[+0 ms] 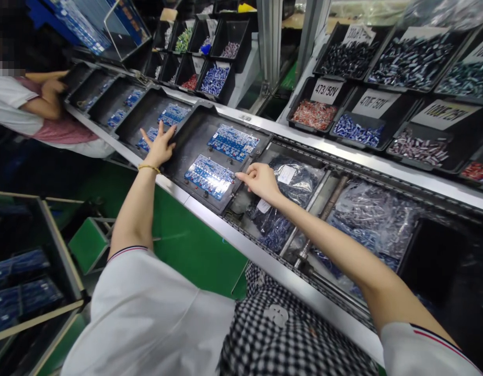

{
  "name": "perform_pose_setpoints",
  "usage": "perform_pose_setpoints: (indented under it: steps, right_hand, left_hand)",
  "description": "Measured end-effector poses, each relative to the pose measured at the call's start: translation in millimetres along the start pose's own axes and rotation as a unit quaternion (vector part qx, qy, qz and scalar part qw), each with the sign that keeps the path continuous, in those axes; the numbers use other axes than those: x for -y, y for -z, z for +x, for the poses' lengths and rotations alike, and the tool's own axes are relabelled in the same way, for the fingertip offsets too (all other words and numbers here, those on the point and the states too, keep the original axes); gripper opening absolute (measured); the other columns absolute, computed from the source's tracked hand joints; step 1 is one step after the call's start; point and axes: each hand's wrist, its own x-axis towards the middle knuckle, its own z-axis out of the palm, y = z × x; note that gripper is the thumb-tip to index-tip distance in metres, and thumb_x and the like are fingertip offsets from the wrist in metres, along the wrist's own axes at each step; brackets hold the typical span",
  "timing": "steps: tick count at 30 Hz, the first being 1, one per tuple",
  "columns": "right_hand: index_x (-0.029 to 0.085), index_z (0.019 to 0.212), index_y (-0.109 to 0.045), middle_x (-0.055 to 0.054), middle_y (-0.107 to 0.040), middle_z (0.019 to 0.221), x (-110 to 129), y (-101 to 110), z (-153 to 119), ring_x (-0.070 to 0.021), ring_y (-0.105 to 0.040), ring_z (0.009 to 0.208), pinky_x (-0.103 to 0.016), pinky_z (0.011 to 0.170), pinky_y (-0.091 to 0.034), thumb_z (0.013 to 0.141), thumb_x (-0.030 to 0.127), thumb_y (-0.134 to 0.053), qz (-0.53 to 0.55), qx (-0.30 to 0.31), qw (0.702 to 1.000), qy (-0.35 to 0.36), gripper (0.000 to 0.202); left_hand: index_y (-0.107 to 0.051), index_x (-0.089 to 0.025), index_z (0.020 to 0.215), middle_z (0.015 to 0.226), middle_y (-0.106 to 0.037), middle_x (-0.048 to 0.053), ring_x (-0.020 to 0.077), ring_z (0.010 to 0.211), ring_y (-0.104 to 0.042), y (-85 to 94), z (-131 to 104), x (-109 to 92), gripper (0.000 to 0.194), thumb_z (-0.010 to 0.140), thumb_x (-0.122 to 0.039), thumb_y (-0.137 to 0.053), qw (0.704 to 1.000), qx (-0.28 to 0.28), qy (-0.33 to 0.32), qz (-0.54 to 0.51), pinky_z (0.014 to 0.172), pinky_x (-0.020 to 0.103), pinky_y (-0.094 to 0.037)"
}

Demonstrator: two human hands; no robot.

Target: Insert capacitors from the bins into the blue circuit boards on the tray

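Note:
My left hand [161, 149], fingers spread, reaches over a black tray [127, 122] that carries blue circuit boards, close to or touching a circuit board [173, 114]. My right hand [261, 180] is closed in a pinch at the right end of a circuit board [210, 176] in the nearer black tray [182, 151]. Whatever its fingertips hold, if anything, is too small to make out. A second circuit board [232, 142] lies behind it in that tray.
Bins of components, including a red bin load [314, 115] and blue capacitors [359, 130], line the far side. Bagged parts [300, 180] and a dark flat rectangular object [433, 261] lie at right. A co-worker's arm [45, 102] is at far left. A metal rail [241, 258] edges the line.

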Motion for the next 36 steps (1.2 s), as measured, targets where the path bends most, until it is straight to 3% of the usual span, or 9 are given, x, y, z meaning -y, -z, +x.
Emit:
perform_pose_setpoints:
  steps: [6, 10, 13, 15, 17, 21, 27, 31, 36]
  right_hand:
    - [0.020, 0.052, -0.051, 0.002, -0.052, 0.044, -13.3, -0.6, 15.2, -0.0140, -0.058, 0.055, -0.024, 0.061, -0.039, 0.082, 0.060, -0.059, -0.128, 0.060, 0.989, -0.048, 0.050]
    - [0.019, 0.058, -0.054, -0.003, -0.062, 0.060, -21.2, 30.6, -10.0, -0.0165, -0.058, 0.063, -0.028, 0.059, -0.032, 0.093, 0.057, -0.041, -0.199, 0.023, 0.979, -0.020, 0.053]
    - [0.018, 0.080, -0.064, -0.006, -0.068, 0.079, -27.0, 77.9, -60.6, -0.0187, -0.060, 0.073, -0.031, 0.065, -0.030, 0.094, 0.038, -0.044, -0.354, -0.034, 0.918, 0.177, 0.031]
    - [0.018, 0.094, -0.066, -0.007, -0.069, 0.097, -31.1, 110.3, -102.5, -0.0192, -0.061, 0.087, -0.033, 0.072, -0.029, 0.094, 0.029, -0.043, -0.402, 0.013, 0.859, 0.316, 0.025]
    - [0.018, 0.105, -0.064, -0.008, -0.069, 0.110, -36.8, 137.6, -142.2, -0.0198, -0.060, 0.101, -0.035, 0.078, -0.028, 0.096, 0.024, -0.042, -0.423, 0.058, 0.825, 0.370, 0.025]
    - [0.016, 0.112, -0.062, -0.008, -0.068, 0.117, -60.3, 182.0, -197.8, -0.0197, -0.061, 0.106, -0.037, 0.080, -0.024, 0.098, 0.021, -0.039, -0.474, 0.015, 0.841, 0.261, 0.027]
    - [0.020, 0.101, -0.067, -0.006, -0.068, 0.118, -100.3, 235.8, -241.5, -0.0217, -0.061, 0.100, -0.036, 0.071, -0.020, 0.098, 0.029, -0.045, -0.531, -0.042, 0.839, 0.114, 0.024]
    - [0.019, 0.082, -0.066, -0.006, -0.070, 0.108, -109.3, 250.7, -259.1, -0.0243, -0.057, 0.097, -0.037, 0.072, -0.021, 0.094, 0.029, -0.050, -0.556, -0.065, 0.826, 0.061, 0.023]
    - [0.020, 0.094, -0.067, -0.008, -0.067, 0.119, -109.5, 249.1, -280.4, -0.0277, -0.053, 0.108, -0.041, 0.075, -0.022, 0.094, 0.018, -0.043, -0.573, -0.119, 0.810, 0.029, 0.024]
  left_hand:
    - [-0.035, -0.015, 0.146, 0.155, -0.033, 0.002, 0.0238, 0.149, -0.008, 3.1, -3.7, -4.3, 0.064, 0.087, -0.040, -0.038, 1.000, -0.009, -0.027, -0.011, 0.109, 0.057, 0.028]
    - [-0.036, -0.014, 0.146, 0.153, -0.035, 0.007, 0.0237, 0.150, -0.001, 3.6, -21.1, -31.2, 0.064, 0.084, -0.031, -0.037, 1.000, -0.002, -0.021, 0.010, 0.111, 0.061, 0.022]
    - [-0.030, -0.018, 0.151, 0.156, -0.029, 0.010, 0.0250, 0.150, 0.000, -0.3, -46.0, -72.8, 0.069, 0.082, -0.025, -0.037, 0.999, 0.035, -0.015, 0.009, 0.113, 0.064, 0.015]
    - [-0.022, -0.018, 0.154, 0.157, -0.027, 0.012, 0.0291, 0.149, -0.001, -4.2, -66.4, -107.4, 0.073, 0.083, -0.026, -0.039, 0.996, 0.089, -0.012, -0.011, 0.112, 0.069, 0.010]
    - [-0.010, -0.015, 0.156, 0.158, -0.021, 0.014, 0.0333, 0.149, -0.001, -9.3, -87.9, -143.2, 0.079, 0.083, -0.026, -0.040, 0.988, 0.150, -0.019, -0.032, 0.110, 0.072, 0.006]
    - [0.005, -0.010, 0.155, 0.161, 0.004, 0.015, 0.0366, 0.148, 0.004, -25.3, -128.5, -207.5, 0.086, 0.084, -0.027, -0.041, 0.974, 0.189, -0.107, -0.060, 0.110, 0.073, 0.001]
    - [0.009, -0.018, 0.155, 0.160, 0.011, 0.016, 0.0376, 0.146, 0.012, -48.7, -169.2, -277.6, 0.085, 0.087, -0.027, -0.041, 0.954, 0.192, -0.217, -0.073, 0.108, 0.073, 0.003]
    - [0.006, -0.019, 0.155, 0.160, 0.012, 0.015, 0.0392, 0.145, 0.016, -53.1, -185.4, -309.3, 0.085, 0.087, -0.027, -0.044, 0.949, 0.194, -0.242, -0.063, 0.108, 0.073, 0.007]
    - [-0.004, -0.021, 0.156, 0.161, 0.002, 0.015, 0.0388, 0.146, 0.012, -50.5, -203.4, -327.2, 0.080, 0.089, -0.032, -0.046, 0.936, 0.160, -0.302, -0.085, 0.109, 0.071, 0.010]
